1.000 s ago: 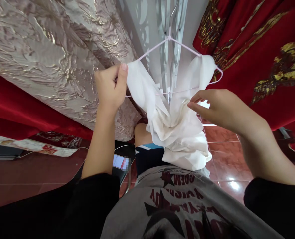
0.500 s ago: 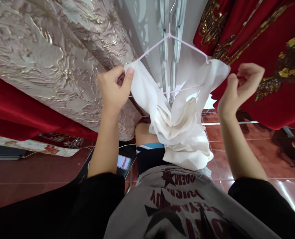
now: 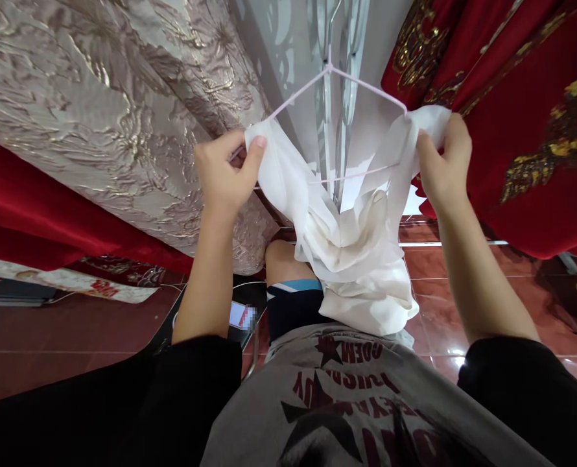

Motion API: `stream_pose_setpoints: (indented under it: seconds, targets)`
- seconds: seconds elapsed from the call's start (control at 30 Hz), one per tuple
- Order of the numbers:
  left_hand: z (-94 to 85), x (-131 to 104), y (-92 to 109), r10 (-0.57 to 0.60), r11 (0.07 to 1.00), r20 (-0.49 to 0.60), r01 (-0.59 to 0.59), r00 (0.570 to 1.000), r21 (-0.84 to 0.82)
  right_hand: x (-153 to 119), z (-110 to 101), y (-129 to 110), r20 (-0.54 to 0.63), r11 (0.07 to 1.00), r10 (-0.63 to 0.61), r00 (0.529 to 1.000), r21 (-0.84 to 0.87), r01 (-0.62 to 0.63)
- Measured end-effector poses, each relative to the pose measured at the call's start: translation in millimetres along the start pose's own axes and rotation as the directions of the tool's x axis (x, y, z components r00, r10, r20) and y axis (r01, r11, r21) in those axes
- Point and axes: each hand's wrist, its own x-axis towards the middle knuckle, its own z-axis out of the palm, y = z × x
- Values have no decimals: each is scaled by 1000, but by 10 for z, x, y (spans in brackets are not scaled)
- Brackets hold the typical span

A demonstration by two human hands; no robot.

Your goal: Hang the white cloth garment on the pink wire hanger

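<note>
A white sheer garment (image 3: 337,253) hangs from a pale pink hanger (image 3: 369,89), its lower part bunched over my lap. With thumb and fingers, my left hand (image 3: 230,168) pinches the garment's left shoulder at the hanger's left end. My right hand (image 3: 444,159) grips the right shoulder just outside the hanger's right end, thumb in front and the other fingers partly behind the cloth. The hanger's thin lower bar crosses behind the open neckline.
Embossed pale pink fabric (image 3: 123,130) hangs at the left, and red embroidered fabric (image 3: 522,130) at the right. Metal bars (image 3: 327,130) stand behind the hanger. A phone (image 3: 242,316) lies on a black surface beside my left forearm.
My right hand has moved left from beside the garment and closed on its right shoulder. My left hand keeps its pinch, nearly in place.
</note>
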Motion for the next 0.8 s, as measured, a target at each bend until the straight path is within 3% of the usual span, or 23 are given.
stream_pose_setpoints:
  seconds: [0.1, 0.23, 0.3, 0.37, 0.5, 0.57, 0.67, 0.73, 0.8]
  targets:
    - [-17, 41, -46, -38, 999, 36, 36, 999, 35, 68, -37, -232, -129, 986, 158, 979, -40, -165]
    - [-1, 34, -68, -68, 997, 81, 66, 994, 26, 98, -52, -509, -98, 997, 76, 992, -24, -79]
    - [48, -85, -11, -97, 995, 4, 97, 995, -32, 88, -54, -549, -151, 998, 68, 986, -3, -70]
    - [157, -315, 87, -105, 992, -141, 94, 985, -83, 63, -44, -536, -181, 997, 79, 980, 8, -79]
    - [548, -920, 237, -99, 989, -318, 59, 943, -134, 26, 27, -484, -187, 994, 103, 977, -12, -107]
    - [755, -1105, 214, -210, 963, -272, 151, 939, -222, 42, 66, -466, -191, 991, 117, 975, -38, -127]
    - [951, -1098, 65, -339, 879, -148, 257, 929, -402, 72, 85, -437, -232, 988, 128, 964, -57, -145]
    - [980, -976, -46, -365, 835, -79, 289, 928, -468, 47, 71, -429, -335, 992, 104, 937, -39, -124]
    - [940, -859, -115, -399, 837, -52, 341, 915, -427, -31, 55, -446, -472, 997, 56, 880, -13, -71]
